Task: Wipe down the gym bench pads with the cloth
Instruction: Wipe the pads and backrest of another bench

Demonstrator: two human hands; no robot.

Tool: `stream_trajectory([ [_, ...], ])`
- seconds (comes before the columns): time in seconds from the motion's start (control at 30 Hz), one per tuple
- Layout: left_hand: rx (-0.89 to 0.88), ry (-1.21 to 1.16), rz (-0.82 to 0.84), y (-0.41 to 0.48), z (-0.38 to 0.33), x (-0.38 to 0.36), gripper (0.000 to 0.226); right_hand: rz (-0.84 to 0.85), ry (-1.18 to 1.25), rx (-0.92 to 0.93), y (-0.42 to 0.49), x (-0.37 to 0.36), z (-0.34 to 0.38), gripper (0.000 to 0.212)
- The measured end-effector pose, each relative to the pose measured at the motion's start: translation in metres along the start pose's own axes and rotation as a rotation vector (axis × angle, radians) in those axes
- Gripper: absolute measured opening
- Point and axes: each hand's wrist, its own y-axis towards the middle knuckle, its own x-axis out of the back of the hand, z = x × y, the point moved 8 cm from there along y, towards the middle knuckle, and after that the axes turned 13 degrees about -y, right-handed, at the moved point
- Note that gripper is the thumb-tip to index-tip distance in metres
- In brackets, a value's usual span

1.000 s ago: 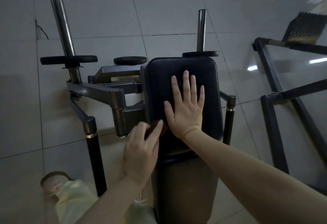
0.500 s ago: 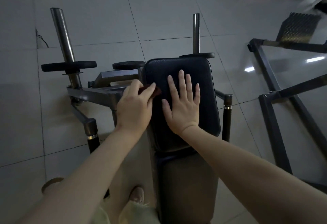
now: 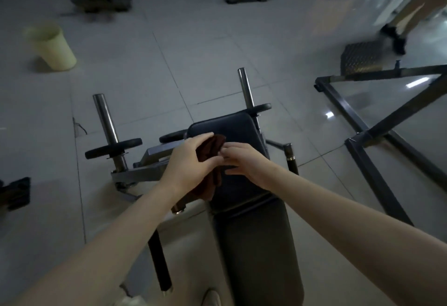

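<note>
Head view: the right hand (image 3: pixel 244 160) has lifted off the far pad (image 3: pixel 242 125) and now pinches the cloth (image 3: pixel 211 148), held in the left hand (image 3: pixel 191 160) grip. Probably refolding before wiping resumes.

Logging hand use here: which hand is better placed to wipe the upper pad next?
Left. The left hand grips the bulk of the cloth above the pad; the right hand only pinches its edge.

One head-worn camera looks forward and steeply down, close above the bench pad (image 3: pixel 238 126), tiled floor (image 3: pixel 193 51) stretching beyond.
</note>
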Motion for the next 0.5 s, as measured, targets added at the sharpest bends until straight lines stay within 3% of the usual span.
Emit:
stream_trajectory([
  [0.07, 0.008, -0.045, 0.023, -0.002, -0.027, 0.006, 0.067, 0.028, 0.133, 0.042, -0.025, 0.005, 0.018, 0.026],
  [0.17, -0.002, -0.113, 0.083, -0.006, -0.070, 0.010, 0.064, -0.006, 0.144, 0.114, -0.064, 0.021, 0.052, 0.025],
  [0.3, -0.022, -0.206, 0.145, -0.013, -0.123, 0.013, 0.068, -0.186, 0.016, 0.135, -0.105, 0.050, 0.092, 0.032],
  [0.5, -0.103, -0.141, 0.219, -0.021, -0.194, 0.023, 0.070, -0.413, -0.067, 0.225, -0.164, 0.090, 0.143, 0.022],
])
